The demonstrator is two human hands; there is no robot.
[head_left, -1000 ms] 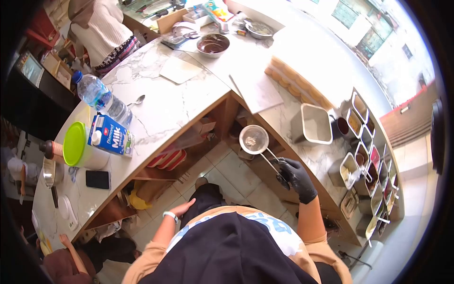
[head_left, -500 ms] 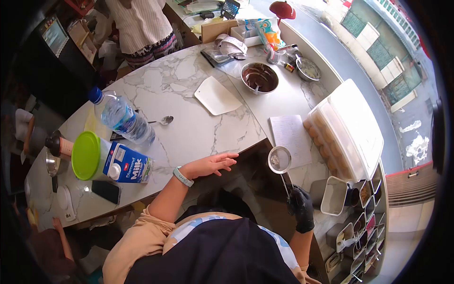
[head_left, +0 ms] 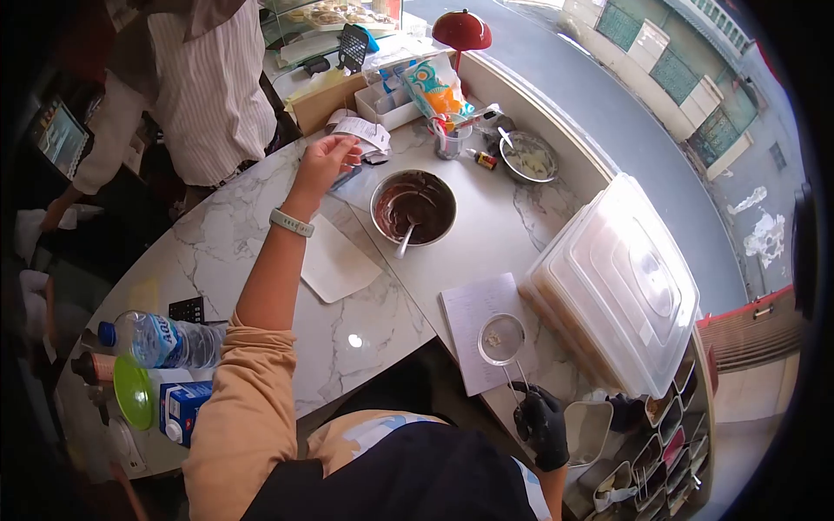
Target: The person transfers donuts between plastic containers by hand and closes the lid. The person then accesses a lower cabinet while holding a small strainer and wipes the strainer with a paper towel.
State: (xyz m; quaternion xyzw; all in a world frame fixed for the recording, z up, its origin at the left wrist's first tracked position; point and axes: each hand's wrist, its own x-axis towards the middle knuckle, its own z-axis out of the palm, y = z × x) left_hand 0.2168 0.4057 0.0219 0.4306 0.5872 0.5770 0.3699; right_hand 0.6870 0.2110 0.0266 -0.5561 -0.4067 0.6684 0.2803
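My right hand (head_left: 540, 425), in a black glove, grips the thin handle of a small mesh strainer (head_left: 502, 339). A few pale crumbs lie in its mesh, which is over a sheet of handwritten paper (head_left: 473, 300). My bare left hand (head_left: 326, 165) is stretched far forward over the counter, with a watch band on the wrist. Its fingers are loosely bent and I see nothing in them. White printed slips (head_left: 363, 135) lie just beyond it. Right of that hand stands a metal bowl (head_left: 447, 226) of dark chocolate mixture with a spoon in it.
A white board (head_left: 343, 269) lies under my left forearm. On the right stands a large lidded plastic box (head_left: 625, 269), with metal bins (head_left: 589, 430) beside it. A second bowl (head_left: 527, 158) is at the back. Bottle (head_left: 165, 339) and milk carton (head_left: 184, 412) stand left. Another person (head_left: 204, 95) stands behind the counter.
My left hand has gone forward from the counter's near edge to the far side, near the slips. The view has shifted. My right hand still holds the strainer, now over the paper.
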